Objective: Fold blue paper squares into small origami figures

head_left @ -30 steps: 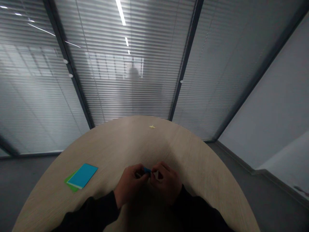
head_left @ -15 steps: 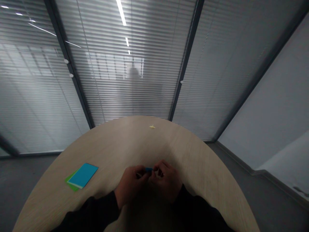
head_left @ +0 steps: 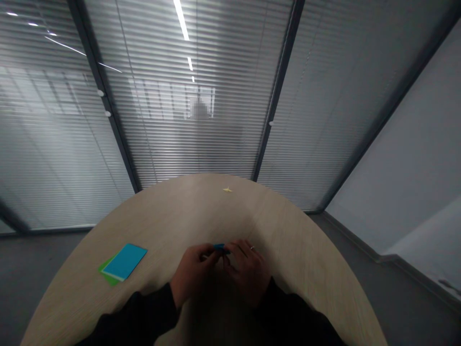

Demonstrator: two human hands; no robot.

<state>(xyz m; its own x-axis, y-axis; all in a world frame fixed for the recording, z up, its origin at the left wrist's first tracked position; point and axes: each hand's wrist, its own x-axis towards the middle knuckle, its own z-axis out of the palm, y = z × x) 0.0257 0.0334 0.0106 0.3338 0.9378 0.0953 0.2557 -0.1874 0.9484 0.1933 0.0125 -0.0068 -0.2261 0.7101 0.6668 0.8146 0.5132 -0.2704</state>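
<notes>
A small folded piece of blue paper point(head_left: 218, 246) shows between my two hands, just above the near middle of the table. My left hand point(head_left: 193, 270) is closed, pinching the paper's left part between thumb and fingers. My right hand point(head_left: 248, 270), with a ring on one finger, has its fingers closed on the paper's right end. The fingers cover most of the paper, so its full shape is hidden. To the left lie flat sheets of blue paper point(head_left: 127, 261) and green paper point(head_left: 107, 269), the blue on top.
On the far part of the round wooden table point(head_left: 173, 206) lies a small yellow folded-paper star shape point(head_left: 227, 190). Beyond the table's curved edge stand glass panels with blinds point(head_left: 201, 149). A white wall point(head_left: 406, 182) rises at the right.
My right hand's fingers have shifted over the folded blue paper and lie flatter, with the ring now showing. The paper has tilted and moved slightly up and left.
</notes>
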